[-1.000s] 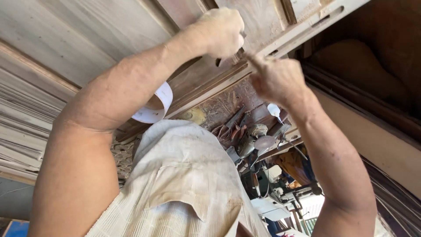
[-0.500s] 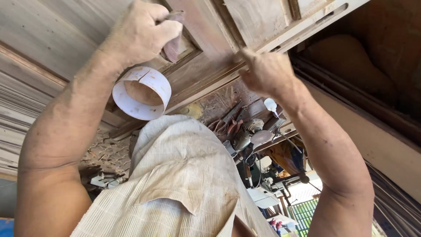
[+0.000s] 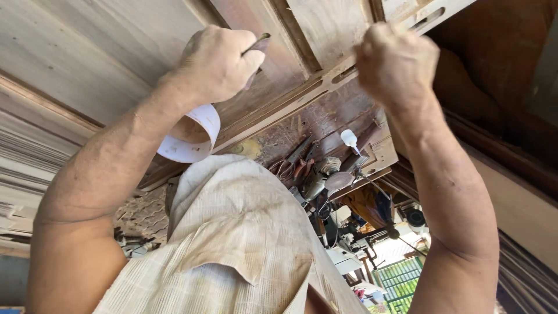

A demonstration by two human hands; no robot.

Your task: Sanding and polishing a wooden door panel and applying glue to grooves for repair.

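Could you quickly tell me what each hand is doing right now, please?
Left hand: closed around a folded piece of sandpaper, pressed to the wooden door panel.
Right hand: closed in a fist against the panel; contents cannot be told.

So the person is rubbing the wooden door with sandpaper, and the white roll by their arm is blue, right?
Not quite. In the head view the left hand does press sandpaper on the door, but the roll by the arm is white, not blue.

Left hand [image 3: 216, 64] presses folded sandpaper [image 3: 258, 45] on the wooden door panel [image 3: 104, 52]; right hand [image 3: 396, 61] grips its frame
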